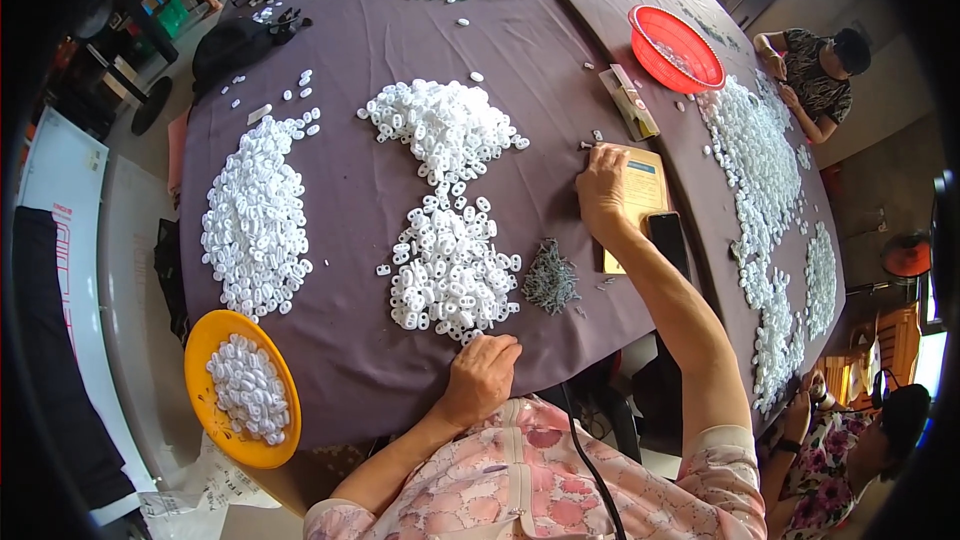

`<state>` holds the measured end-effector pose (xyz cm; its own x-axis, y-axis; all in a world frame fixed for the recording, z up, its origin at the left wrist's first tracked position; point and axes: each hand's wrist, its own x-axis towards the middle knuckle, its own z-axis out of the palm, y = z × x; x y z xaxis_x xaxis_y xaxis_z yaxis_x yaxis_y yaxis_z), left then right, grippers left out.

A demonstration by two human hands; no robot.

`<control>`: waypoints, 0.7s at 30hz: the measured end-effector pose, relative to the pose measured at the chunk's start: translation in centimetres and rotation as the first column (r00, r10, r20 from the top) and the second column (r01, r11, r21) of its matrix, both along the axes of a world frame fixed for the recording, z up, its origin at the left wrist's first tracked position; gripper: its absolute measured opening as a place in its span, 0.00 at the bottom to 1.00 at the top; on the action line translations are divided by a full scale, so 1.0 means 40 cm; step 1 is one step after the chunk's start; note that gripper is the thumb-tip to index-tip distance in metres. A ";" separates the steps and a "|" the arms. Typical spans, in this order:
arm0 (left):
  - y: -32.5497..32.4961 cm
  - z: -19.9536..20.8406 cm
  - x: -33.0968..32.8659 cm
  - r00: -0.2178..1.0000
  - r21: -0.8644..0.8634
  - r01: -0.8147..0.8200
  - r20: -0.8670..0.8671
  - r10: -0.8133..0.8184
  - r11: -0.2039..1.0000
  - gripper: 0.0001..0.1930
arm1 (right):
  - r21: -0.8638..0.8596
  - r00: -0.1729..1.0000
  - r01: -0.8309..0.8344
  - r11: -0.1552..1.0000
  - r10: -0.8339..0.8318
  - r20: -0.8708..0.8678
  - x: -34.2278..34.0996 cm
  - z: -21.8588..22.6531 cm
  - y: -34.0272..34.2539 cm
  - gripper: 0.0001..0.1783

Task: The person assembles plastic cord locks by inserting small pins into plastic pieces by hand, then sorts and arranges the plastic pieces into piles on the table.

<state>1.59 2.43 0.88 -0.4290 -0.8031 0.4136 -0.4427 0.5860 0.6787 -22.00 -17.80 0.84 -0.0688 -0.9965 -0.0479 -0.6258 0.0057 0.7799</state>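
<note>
My left hand (482, 380) rests at the table's front edge with its fingers curled together. Its fingertips are beside the near end of a pile of white oval plastic pieces with two holes (455, 280); anything between them is hidden. Farther off, my right hand (604, 190) lies over the left edge of a yellow booklet or flat box (645, 183), fingers bent and pressed together. Small metal bits (587, 145) show by its fingertips, but I cannot see whether it grips one. A heap of grey screws (551, 278) sits between the two hands.
More white pieces form a far middle pile (440, 125) and a left pile (255, 220). An orange plate (292, 400) holds others. A phone (667, 240) and a small carton (630, 100) lie right, near a red basket (640, 25). Two people sit along the right side.
</note>
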 end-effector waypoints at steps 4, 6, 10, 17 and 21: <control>0.002 0.002 0.002 1.000 0.006 -0.004 0.005 0.004 1.000 0.10 | -0.072 0.997 -0.076 0.995 0.075 -0.011 0.013 0.022 0.016 0.24; 0.001 0.003 0.002 1.000 0.002 -0.004 0.001 0.004 1.000 0.10 | -0.094 0.994 -0.113 0.989 0.113 -0.010 0.021 0.003 0.028 0.24; 0.002 -0.004 -0.001 1.000 -0.004 -0.015 -0.003 0.015 1.000 0.10 | -0.313 0.824 -0.288 0.905 0.401 0.401 0.043 -0.060 0.090 0.18; 0.000 -0.005 -0.001 1.000 -0.005 -0.019 -0.011 0.019 1.000 0.11 | -0.262 0.580 -0.204 0.943 0.332 0.743 0.011 0.011 0.161 0.16; 0.002 0.005 -0.004 1.000 -0.009 -0.016 -0.016 0.016 1.000 0.10 | -0.427 0.397 -0.192 0.884 0.468 0.790 -0.031 0.005 0.101 0.19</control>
<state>1.42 2.49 1.10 -0.4092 -0.8062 0.4272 -0.4416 0.5847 0.6805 -23.24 -13.75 1.03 0.2069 -0.9136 0.3501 -0.9495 -0.2738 -0.1534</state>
